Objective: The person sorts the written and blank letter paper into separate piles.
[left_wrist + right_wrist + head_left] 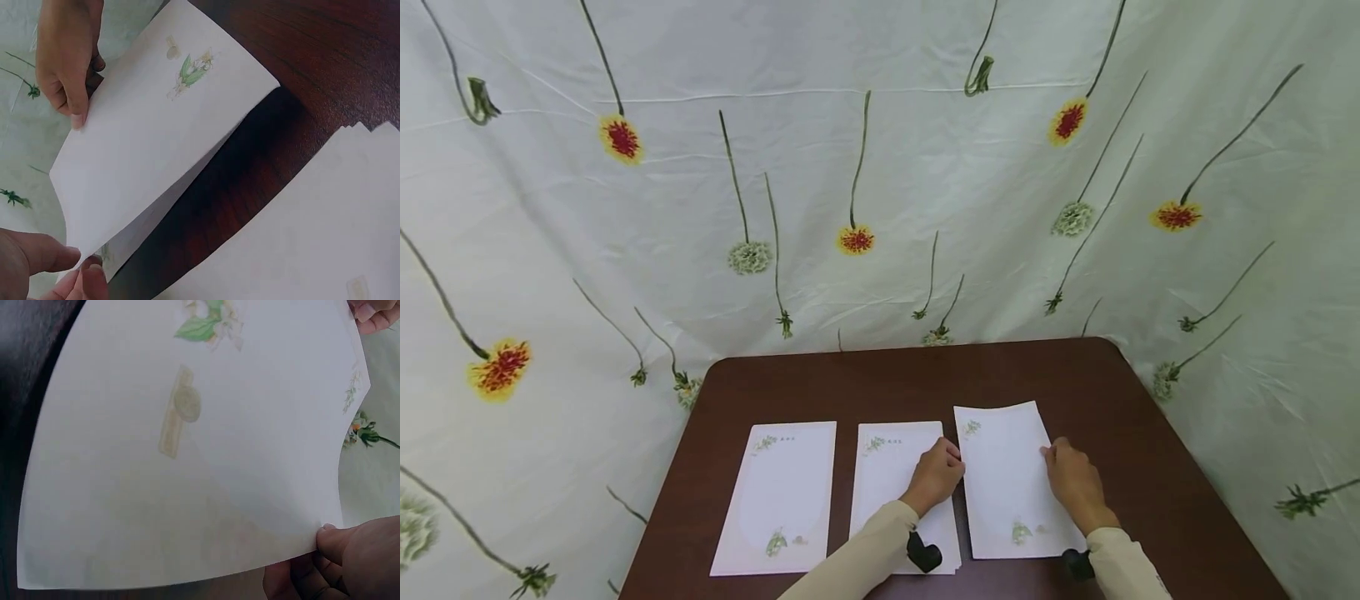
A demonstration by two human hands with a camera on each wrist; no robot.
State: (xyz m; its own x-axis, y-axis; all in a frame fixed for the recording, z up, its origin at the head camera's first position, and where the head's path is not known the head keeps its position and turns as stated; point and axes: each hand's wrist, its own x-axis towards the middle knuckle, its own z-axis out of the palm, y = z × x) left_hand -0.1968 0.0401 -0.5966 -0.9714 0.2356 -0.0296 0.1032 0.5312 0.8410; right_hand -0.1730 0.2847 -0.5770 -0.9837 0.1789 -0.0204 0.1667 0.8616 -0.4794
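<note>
- A person's left hand [937, 475] pinches the left edge of a white sheet [1006, 492], thumb on top and fingertips tucked below, as the left wrist view shows.
- The right hand [1077, 486] grips the opposite edge, its thumb on the paper's face and its other fingers curled beneath.
- The sheet is the rightmost of three papers across a dark brown table [1000, 375], stretched between the two hands. It bows along its length, and one long edge stands raised over a dark shadow, with another layer of paper showing underneath.
- A pale plant drawing in green and white marks its upper left corner; a second sits near the lower edge, beside a small beige motif.
- Just left of it, partly under the left forearm, lies a middle stack [872, 492], its layers fanned slightly at a lower corner.
- Farther left, apart from both hands, lies a matching paper [782, 500] with similar drawings and small dark lettering near the top.
- Cream sleeves [868, 554] cover both forearms, a black device [923, 553] at each wrist.
- Behind the table hangs a pale cloth [925, 167] printed with long-stemmed flowers, some with red centers and yellow rims.
</note>
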